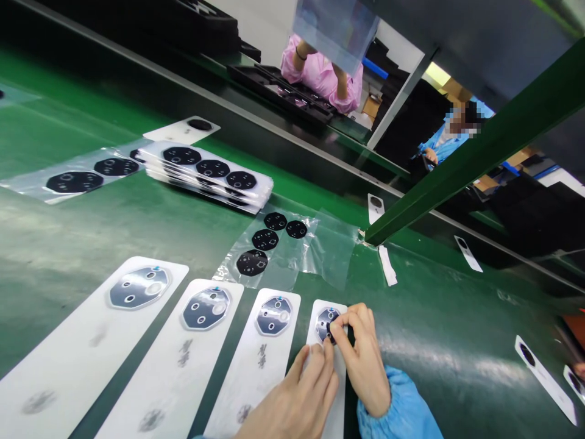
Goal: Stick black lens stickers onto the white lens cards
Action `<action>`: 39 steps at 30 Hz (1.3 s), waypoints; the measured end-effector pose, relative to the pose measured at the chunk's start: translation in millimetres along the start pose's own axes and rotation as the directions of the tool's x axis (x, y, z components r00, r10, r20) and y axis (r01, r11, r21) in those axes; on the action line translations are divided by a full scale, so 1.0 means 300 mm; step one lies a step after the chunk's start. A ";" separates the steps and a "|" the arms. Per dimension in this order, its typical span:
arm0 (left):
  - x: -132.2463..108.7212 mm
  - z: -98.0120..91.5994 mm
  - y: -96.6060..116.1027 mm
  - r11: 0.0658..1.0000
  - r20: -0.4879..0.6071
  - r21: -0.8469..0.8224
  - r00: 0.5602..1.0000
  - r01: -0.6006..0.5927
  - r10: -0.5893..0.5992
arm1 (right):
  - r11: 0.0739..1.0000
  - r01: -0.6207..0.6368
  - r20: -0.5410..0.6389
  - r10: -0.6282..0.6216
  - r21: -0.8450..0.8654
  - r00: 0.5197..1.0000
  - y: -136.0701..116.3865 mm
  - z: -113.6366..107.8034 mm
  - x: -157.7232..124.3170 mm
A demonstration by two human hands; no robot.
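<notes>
Four long white panels with rounded corners lie in a row, each with a silvery-blue octagon near its top end. On the rightmost panel (315,316), my right hand (363,356) pinches at the right edge of the octagon (322,324). Something dark shows by those fingers, too small and covered to name. My left hand (304,393) rests on the same panel, its fingers stretched out and the tips at the octagon's lower edge. Beside it lie the third panel (280,353), the second panel (201,360) and the leftmost panel (86,341).
Black octagonal pieces (265,239) lie on clear plastic film (320,256). Behind stands a stack of white panels (260,186) with black octagons. A green post (457,164) slants across the right. Across the bench are a person in pink (320,76) and one in blue (445,146).
</notes>
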State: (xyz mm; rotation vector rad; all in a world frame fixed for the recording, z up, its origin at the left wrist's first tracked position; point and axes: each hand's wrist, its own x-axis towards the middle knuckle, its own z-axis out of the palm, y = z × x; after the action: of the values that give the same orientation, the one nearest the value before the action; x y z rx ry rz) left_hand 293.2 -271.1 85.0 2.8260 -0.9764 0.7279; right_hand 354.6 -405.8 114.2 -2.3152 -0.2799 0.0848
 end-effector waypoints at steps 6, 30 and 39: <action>-0.014 0.011 -0.006 0.999 0.028 -0.004 0.999 -0.033 0.033 | 0.961 -0.068 -0.116 0.102 0.269 0.988 0.029 -0.022 0.009; -0.014 -0.048 -0.034 1.000 -0.060 0.002 0.998 0.018 -0.018 | 0.971 0.083 -0.063 -0.071 0.226 0.996 0.029 -0.046 -0.036; -0.023 -0.010 -0.034 0.997 -0.045 -0.047 0.997 0.066 -0.069 | 0.921 0.372 0.020 -0.372 -0.116 0.928 0.041 -0.055 -0.056</action>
State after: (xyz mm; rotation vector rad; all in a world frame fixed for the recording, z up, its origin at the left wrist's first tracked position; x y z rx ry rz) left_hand 293.3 -258.5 85.4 2.7747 -0.8746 0.7512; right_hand 342.9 -429.5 116.1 -2.3354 -0.7366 -0.1288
